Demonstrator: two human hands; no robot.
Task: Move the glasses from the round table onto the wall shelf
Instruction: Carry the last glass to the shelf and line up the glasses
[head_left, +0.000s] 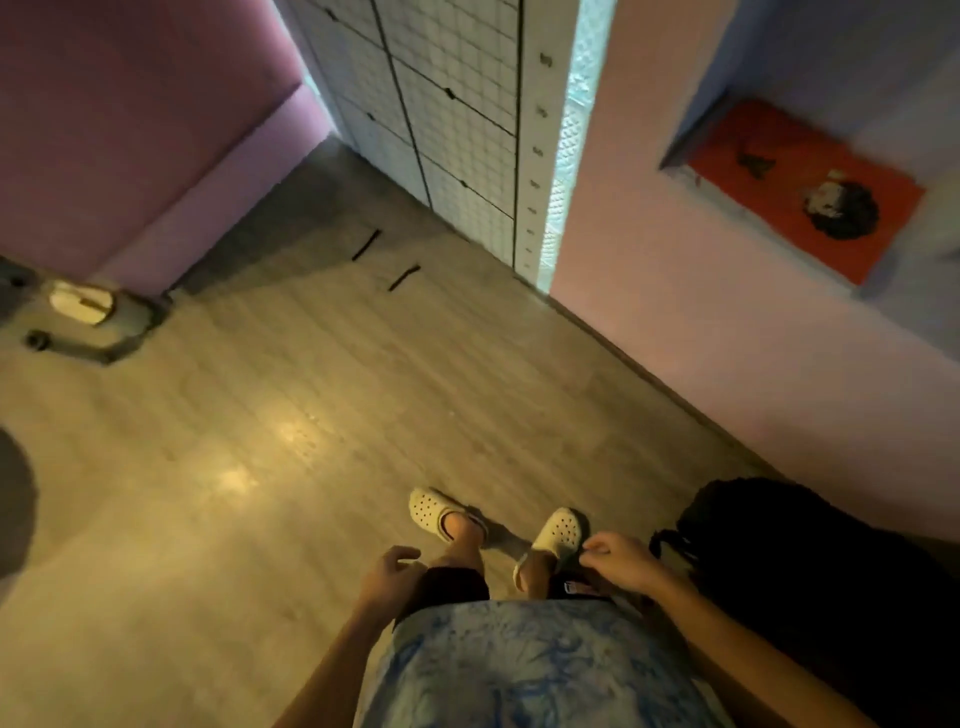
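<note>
While the person stands on the floor (270, 415) looking down, neither glasses nor round table show anywhere in view, so where they sit can't be told from here. Left hand (387, 574) hangs by the thigh, fingers loosely curled, nothing in it. Right hand (621, 561) is at the hip w/ fingers pinched close together near the shorts; can't tell if it grips cloth or anything small, but no glass shows in it. Both feet wear white clogs (439, 514), pointed fwd. A dark bag (810, 571) sits just beside the right leg against the wall (675, 338). Up on that wall is a recess (800, 192) w/ a red picture inside, poss. the shelf, but that's a guess.

Looks like the walking/searching step, w/ no glass picked up yet. To do it well: lift the head so table or shelf comes into sight before moving, step clear of the bag, free the right hand. Then take each glass low on the body w/ a firm wrap, keep it upright, and set it well back from the shelf edge.
</note>
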